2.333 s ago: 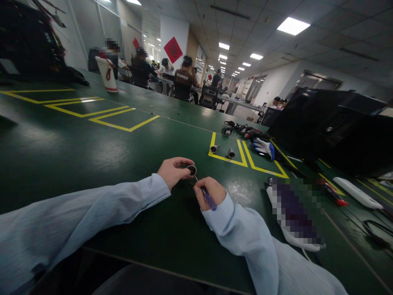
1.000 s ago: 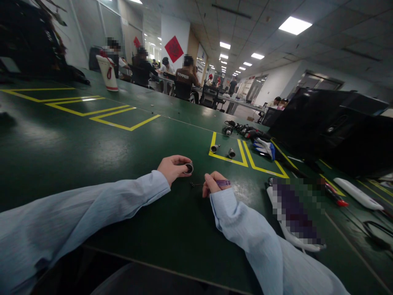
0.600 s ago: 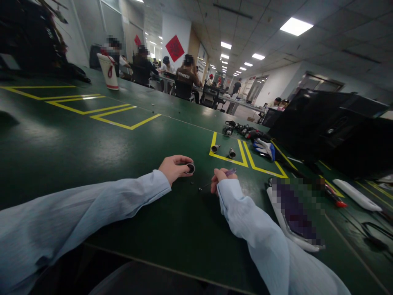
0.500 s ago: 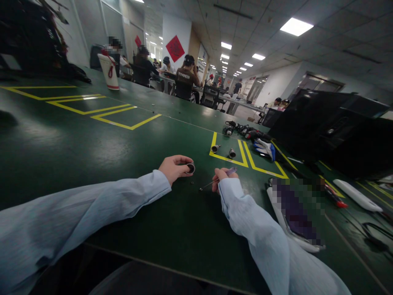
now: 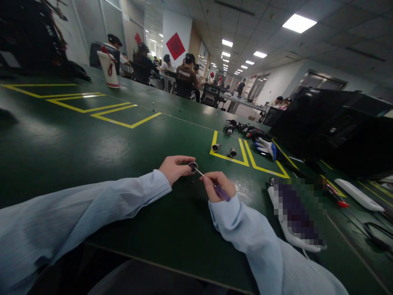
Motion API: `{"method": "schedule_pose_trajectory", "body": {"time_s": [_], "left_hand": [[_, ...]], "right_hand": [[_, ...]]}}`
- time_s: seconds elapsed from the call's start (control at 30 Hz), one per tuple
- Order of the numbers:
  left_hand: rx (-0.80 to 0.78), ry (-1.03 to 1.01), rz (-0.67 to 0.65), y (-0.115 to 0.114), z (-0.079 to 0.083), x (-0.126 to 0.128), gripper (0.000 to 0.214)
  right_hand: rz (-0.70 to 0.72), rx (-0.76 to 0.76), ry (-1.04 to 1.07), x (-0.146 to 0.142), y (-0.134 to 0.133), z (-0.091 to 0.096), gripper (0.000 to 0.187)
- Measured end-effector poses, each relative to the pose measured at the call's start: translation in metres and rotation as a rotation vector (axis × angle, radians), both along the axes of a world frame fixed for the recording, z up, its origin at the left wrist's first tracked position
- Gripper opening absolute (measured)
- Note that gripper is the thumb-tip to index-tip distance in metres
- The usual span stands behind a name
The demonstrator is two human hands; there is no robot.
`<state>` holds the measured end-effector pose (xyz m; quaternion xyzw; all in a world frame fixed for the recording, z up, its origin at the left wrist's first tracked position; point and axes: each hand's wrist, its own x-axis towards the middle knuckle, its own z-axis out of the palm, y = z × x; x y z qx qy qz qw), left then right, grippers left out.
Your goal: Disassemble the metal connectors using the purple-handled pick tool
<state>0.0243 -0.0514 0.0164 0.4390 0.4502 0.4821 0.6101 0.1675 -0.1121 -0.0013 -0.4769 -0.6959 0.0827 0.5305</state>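
Between thumb and fingers, my left hand [image 5: 175,169] grips a small round metal cup-shaped part [image 5: 193,164], its open end facing right. My right hand [image 5: 218,185] is closed round the purple handle of a screwdriver [image 5: 221,191]. The thin shaft points up and left, and its tip is at the mouth of the metal part; how deep it reaches I cannot tell. A tiny dark piece [image 5: 192,181] lies on the green table [image 5: 138,147] just below the part.
Two similar metal parts [image 5: 232,152] lie inside a yellow-taped outline beyond my hands. Behind them are cables [image 5: 245,130] and a blue-white glove [image 5: 265,147]. A white-edged device [image 5: 294,217] lies right of my right arm. A paper cup [image 5: 109,70] stands far left.
My right hand has turned the screwdriver, raising its tip from near the tabletop to the mouth of the metal part. My left hand has stayed nearly still.
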Motion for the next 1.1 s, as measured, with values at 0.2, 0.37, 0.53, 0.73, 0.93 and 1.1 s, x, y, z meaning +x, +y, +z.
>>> {"method": "schedule_pose_trajectory", "body": {"time_s": [0.2, 0.37, 0.53, 0.73, 0.93, 1.1], "left_hand": [[0.044, 0.029, -0.025, -0.0014, -0.0013, -0.0019, 0.033], [0.074, 0.081, -0.06, -0.0031, 0.0004, -0.0025, 0.031], [0.118, 0.098, -0.057, -0.0022, -0.0013, -0.0036, 0.029], [0.109, 0.089, -0.048, -0.002, 0.0, -0.004, 0.029], [0.098, 0.094, -0.039, -0.0015, 0.0015, -0.0033, 0.028], [0.105, 0.084, -0.043, -0.0022, 0.001, -0.0026, 0.027]], "right_hand": [[0.024, 0.193, -0.277, -0.0028, 0.0033, -0.0012, 0.011], [0.008, 0.216, -0.315, -0.0021, 0.0054, -0.0026, 0.01], [0.034, 0.241, -0.333, -0.0029, 0.0062, -0.0037, 0.009], [0.054, 0.231, -0.329, -0.0035, 0.0038, -0.0025, 0.01], [0.026, 0.265, -0.348, -0.0034, 0.0042, -0.0036, 0.01], [0.045, 0.271, -0.365, -0.0029, 0.0058, -0.005, 0.009]]}}
